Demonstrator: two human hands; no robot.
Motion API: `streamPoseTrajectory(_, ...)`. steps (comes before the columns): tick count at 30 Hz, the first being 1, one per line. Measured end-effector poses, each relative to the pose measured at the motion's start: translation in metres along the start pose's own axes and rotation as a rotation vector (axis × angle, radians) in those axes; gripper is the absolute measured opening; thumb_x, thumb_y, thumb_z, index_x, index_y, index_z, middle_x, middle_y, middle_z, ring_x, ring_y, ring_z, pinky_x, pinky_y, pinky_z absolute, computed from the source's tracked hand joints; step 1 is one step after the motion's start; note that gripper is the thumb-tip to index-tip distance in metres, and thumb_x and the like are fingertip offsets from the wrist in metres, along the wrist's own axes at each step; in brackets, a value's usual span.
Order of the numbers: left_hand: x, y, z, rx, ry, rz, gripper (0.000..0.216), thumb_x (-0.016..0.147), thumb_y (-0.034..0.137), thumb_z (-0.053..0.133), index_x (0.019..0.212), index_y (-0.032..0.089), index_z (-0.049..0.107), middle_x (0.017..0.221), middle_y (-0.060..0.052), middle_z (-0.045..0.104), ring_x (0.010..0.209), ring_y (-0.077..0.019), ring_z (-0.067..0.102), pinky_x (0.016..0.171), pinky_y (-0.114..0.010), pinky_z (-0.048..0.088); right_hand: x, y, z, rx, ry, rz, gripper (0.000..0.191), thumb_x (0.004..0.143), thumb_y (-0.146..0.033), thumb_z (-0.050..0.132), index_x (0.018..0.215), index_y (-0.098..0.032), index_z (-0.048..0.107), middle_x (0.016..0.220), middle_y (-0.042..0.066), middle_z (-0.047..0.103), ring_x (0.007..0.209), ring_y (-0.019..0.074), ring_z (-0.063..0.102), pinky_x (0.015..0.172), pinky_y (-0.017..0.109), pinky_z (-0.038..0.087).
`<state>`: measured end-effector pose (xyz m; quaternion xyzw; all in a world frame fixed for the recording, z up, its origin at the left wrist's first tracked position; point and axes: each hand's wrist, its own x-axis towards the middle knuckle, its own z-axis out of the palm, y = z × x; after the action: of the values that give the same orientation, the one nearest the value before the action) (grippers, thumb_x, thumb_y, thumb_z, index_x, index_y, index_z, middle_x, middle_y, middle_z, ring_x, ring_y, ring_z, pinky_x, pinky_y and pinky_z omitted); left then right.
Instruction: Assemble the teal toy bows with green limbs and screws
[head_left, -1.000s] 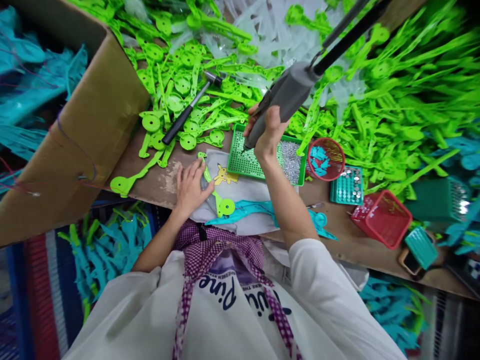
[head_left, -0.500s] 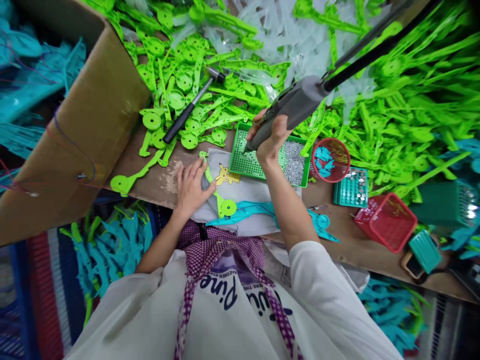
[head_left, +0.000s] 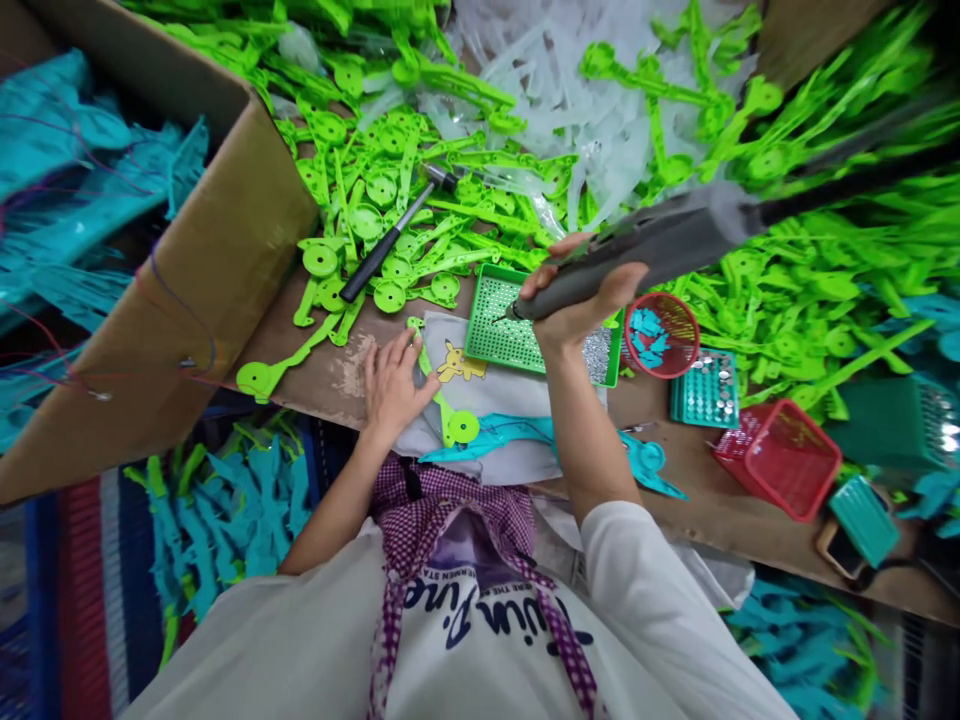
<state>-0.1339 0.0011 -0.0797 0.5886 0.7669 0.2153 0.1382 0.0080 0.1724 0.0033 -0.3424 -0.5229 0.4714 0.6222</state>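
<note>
My right hand (head_left: pixel 581 300) is wrapped round a grey electric screwdriver (head_left: pixel 645 250) that hangs on a dark cable; its tip sits just above a green perforated tray (head_left: pixel 499 330) with small silver screws. My left hand (head_left: pixel 394 380) lies fingers spread on a green plastic part (head_left: pixel 442 400) with a round end, pressing it on a white cloth (head_left: pixel 495 395) with a yellow figure. A teal plastic part (head_left: pixel 525 430) lies across the cloth below it.
A black-handled hammer (head_left: pixel 390 240) rests on a heap of green plastic parts (head_left: pixel 787 240). A cardboard box (head_left: pixel 165 290) stands at left. A round red basket (head_left: pixel 664 330), a teal screw tray (head_left: pixel 705 390) and a red rectangular basket (head_left: pixel 780 455) sit at right.
The screwdriver has tilted from steep to nearly level, its tip lifted off the green tray and its body swung right. My left hand stays on the green part.
</note>
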Motion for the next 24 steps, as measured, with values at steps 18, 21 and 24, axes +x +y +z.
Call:
streamPoseTrajectory(18, 0.006, 0.021, -0.007, 0.040, -0.067, -0.074, 0.040, 0.087, 0.031, 0.058, 0.125, 0.020, 0.065, 0.154, -0.011, 0.054, 0.140, -0.0341, 0.049, 0.128, -0.059, 0.018, -0.032, 0.066, 0.093, 0.084, -0.396, 0.221, 0.064, 0.071, -0.086, 0.059, 0.084, -0.024, 0.065, 0.062, 0.000, 0.059, 0.065, 0.0215, 0.071, 0.056, 0.035, 0.060)
streamPoseTrajectory(21, 0.005, 0.021, -0.005, 0.022, -0.064, -0.078, 0.042, 0.088, 0.030, 0.057, 0.128, 0.020, 0.064, 0.154, -0.011, 0.054, 0.141, -0.0342, 0.049, 0.128, -0.059, 0.016, -0.033, 0.067, 0.095, 0.061, -0.422, 0.211, 0.059, 0.074, -0.082, 0.061, 0.082, -0.023, 0.063, 0.062, -0.002, 0.057, 0.063, 0.0191, 0.069, 0.053, 0.032, 0.059)
streamPoseTrajectory(24, 0.004, 0.020, -0.003, -0.001, -0.049, -0.071, 0.043, 0.088, 0.031, 0.057, 0.129, 0.021, 0.063, 0.154, -0.011, 0.054, 0.141, -0.0347, 0.048, 0.129, -0.060, 0.014, -0.032, 0.069, 0.100, 0.024, -0.457, 0.207, 0.053, 0.074, -0.077, 0.065, 0.080, -0.024, 0.062, 0.062, -0.003, 0.055, 0.061, 0.0173, 0.068, 0.051, 0.031, 0.058)
